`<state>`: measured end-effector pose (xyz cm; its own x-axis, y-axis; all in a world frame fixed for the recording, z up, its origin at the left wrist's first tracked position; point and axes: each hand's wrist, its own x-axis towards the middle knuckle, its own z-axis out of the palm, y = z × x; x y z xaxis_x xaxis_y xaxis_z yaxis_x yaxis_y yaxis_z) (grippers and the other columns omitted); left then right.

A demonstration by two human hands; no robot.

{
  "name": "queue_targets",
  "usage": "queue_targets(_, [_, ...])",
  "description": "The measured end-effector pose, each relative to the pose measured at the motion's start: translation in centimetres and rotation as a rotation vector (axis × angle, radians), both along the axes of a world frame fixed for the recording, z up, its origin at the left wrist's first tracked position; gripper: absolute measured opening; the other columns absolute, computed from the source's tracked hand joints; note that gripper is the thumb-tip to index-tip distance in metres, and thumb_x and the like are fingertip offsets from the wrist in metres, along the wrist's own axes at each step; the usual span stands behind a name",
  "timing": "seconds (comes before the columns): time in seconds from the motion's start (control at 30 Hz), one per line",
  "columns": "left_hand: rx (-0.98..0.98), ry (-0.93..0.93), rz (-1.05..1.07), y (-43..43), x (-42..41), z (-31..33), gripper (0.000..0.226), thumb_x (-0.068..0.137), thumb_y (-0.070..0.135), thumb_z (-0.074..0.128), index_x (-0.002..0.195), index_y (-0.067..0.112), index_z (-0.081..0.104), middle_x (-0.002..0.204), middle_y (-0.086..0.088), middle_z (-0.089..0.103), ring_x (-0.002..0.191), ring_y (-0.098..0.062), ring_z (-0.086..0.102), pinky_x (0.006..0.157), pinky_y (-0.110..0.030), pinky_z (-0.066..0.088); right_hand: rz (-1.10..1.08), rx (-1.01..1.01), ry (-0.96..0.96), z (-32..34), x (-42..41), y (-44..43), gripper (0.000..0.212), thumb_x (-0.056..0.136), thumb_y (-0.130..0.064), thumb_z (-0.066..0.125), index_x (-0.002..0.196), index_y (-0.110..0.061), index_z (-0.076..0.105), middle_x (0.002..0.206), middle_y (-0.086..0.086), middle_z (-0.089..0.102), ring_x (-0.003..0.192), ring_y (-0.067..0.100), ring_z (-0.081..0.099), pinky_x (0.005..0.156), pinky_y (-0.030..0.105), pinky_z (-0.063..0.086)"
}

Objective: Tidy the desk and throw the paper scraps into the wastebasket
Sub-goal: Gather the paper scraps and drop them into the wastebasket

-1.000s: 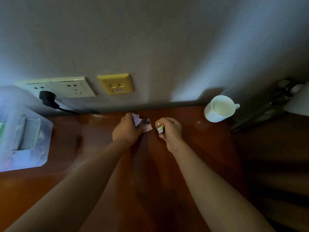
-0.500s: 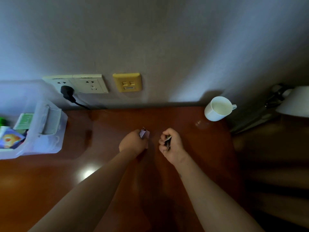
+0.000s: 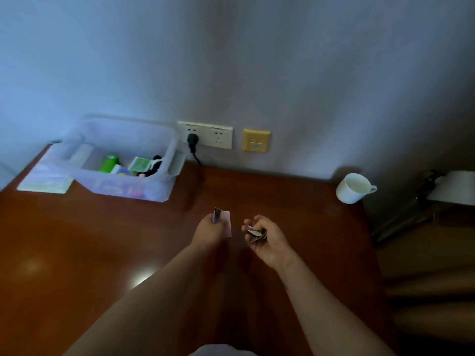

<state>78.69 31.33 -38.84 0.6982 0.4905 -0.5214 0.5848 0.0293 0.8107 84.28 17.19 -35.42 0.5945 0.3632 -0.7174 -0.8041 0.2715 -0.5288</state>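
Observation:
My left hand grips a pale pink paper scrap that sticks up and to the right of the fist, above the middle of the brown desk. Just to its right, my right hand curls round a small crumpled scrap with white and green on it. Both hands hover close together over the desk, a little apart. No wastebasket is in view.
A clear plastic storage box with several small items stands at the back left, a flat pale sheet beside it. A white mug sits at the back right. Wall sockets with a black plug are behind. The desk edge drops off at the right.
Both hands drew back from the wall toward me with their scraps. My view swung left, bringing the storage box fully into sight.

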Motion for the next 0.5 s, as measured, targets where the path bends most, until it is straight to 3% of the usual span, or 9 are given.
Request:
queue_targets(0.13, [0.010,-0.023,0.102,2.6,-5.0,1.0,0.020,0.094,0.022,0.048,0.104,0.012,0.061,0.099,-0.010,0.065,0.093,-0.026,0.061,0.091,-0.042,0.049,0.115,0.045,-0.036,1.3,-4.4,2.6,0.026,0.085,0.013,0.037,0.096,-0.006,0.051,0.091,0.016,0.067,0.076,0.028,0.070,0.054,0.029,0.057])
queue_targets(0.3, [0.062,-0.023,0.237,7.3,-13.5,2.5,0.014,0.094,0.015,0.043,0.090,0.014,0.057,0.081,-0.004,0.057,0.078,-0.023,0.053,0.073,-0.032,0.040,0.261,0.099,-0.060,2.3,-11.3,8.7,0.026,0.084,0.014,0.034,0.091,-0.005,0.050,0.088,0.020,0.065,0.069,0.031,0.071,0.055,0.031,0.058])
queue_targets(0.4, [0.063,-0.045,0.328,11.0,-20.1,3.6,0.025,0.093,0.020,0.043,0.071,0.016,0.053,0.067,-0.003,0.056,0.061,-0.021,0.048,0.061,-0.029,0.036,0.342,0.131,-0.060,2.9,-16.5,13.3,0.025,0.083,0.014,0.033,0.090,-0.005,0.049,0.086,0.020,0.064,0.065,0.031,0.071,0.055,0.031,0.057])
queue_targets(0.5, [0.058,-0.055,0.427,14.9,-27.3,4.4,0.021,0.097,0.023,0.041,0.081,0.018,0.055,0.074,0.000,0.064,0.063,-0.018,0.053,0.057,-0.028,0.037,0.405,0.134,-0.075,3.1,-22.5,18.1,0.027,0.082,0.015,0.034,0.092,-0.005,0.049,0.080,0.019,0.067,0.059,0.029,0.069,0.054,0.031,0.056])
